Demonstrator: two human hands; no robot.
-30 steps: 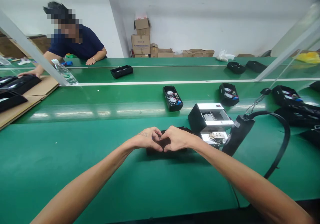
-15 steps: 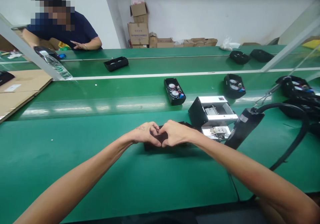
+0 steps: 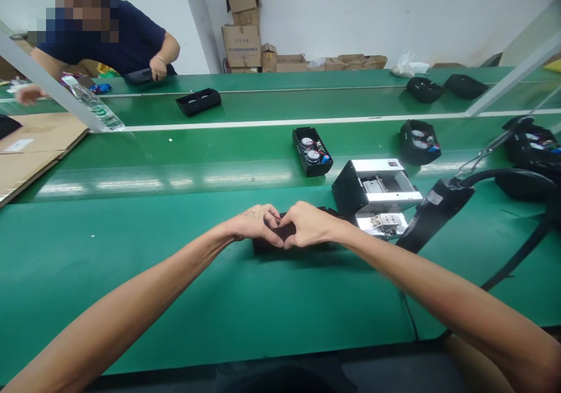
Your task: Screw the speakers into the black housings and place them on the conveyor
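Observation:
My left hand point(image 3: 259, 224) and my right hand point(image 3: 307, 223) meet over a black speaker housing point(image 3: 267, 248) on the green work surface. Both have curled fingers, with thumbs pointing down at the near side of the housing. The fingertips almost touch each other inside it, and whatever they pinch is hidden. My hands and wrists cover most of this housing. Just beyond lies an open black housing point(image 3: 312, 152) with two round silver speakers, wires and a blue part. A silver-and-black bench device point(image 3: 377, 193) stands right of my right hand.
A black hand tool point(image 3: 433, 214) hangs on a hook at right, its thick cable curving down. More housings point(image 3: 419, 141) lie on the line. A bottle point(image 3: 94, 105), flattened cardboard point(image 3: 39, 141) and a co-worker point(image 3: 109, 36) are at left. Cartons point(image 3: 241, 45) stand by the wall.
My hands stay over the housing with hardly any shift in their fingers. The view has tilted slightly. Across the line, the co-worker's hand now rests on a black housing, and the other arm reaches out.

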